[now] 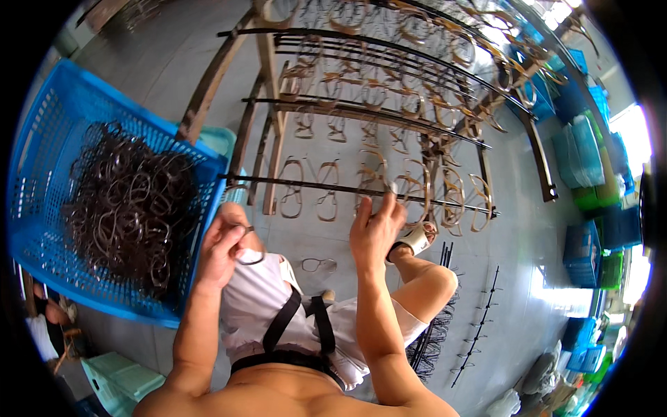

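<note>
My left hand (222, 247) is closed on a dark eyeglass frame (250, 257) held just above my lap, right beside the blue basket (42, 229). That basket holds a tangled heap of dark eyeglass frames (128, 205). My right hand (375, 226) reaches up to the lowest black rod (313, 186) of a wooden drying rack, its fingers pinching a brownish frame (410, 191) hanging there. Several frames hang along that rod and along the rods above (361, 115).
A loose eyeglass frame (318, 265) lies on the grey floor by my knee. Black hook rods (479, 330) lie on the floor to the right. Stacked blue and green crates (590, 208) line the right side. A pale green stool (121, 382) stands at lower left.
</note>
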{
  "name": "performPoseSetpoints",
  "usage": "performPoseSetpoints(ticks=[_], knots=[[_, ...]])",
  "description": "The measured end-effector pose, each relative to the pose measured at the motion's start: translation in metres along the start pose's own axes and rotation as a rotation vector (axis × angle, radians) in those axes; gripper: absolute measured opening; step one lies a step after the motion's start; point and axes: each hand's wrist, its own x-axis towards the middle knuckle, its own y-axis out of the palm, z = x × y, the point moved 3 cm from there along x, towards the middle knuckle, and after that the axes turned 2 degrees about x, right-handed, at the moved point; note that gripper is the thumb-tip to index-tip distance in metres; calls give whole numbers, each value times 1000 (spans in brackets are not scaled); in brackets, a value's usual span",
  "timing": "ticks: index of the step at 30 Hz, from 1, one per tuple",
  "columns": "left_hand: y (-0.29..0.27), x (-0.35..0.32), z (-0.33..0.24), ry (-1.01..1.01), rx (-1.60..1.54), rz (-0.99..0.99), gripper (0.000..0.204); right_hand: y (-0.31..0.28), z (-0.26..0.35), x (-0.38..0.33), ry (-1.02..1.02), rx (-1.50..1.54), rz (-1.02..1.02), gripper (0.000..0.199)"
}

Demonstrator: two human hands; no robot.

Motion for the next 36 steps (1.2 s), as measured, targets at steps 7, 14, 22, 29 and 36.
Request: performPoseSetpoints(ticks=[7,14,22,29,36], knots=[[32,-3,21,59,-71,50,15,17,85,-92,294,1180,579,34],[-75,36,1,297,867,-370,27,27,56,-59,337,1061,34,18],[-176,66,39,136,1648,-517,26,53,34,-17,386,630,-184,20],[-166,61,30,180,1287,-413,28,78,30,-18,556,1008,-107,19],[-169,56,19,120,1055,-708,48,80,44,-14,654,1160,-199,19]])
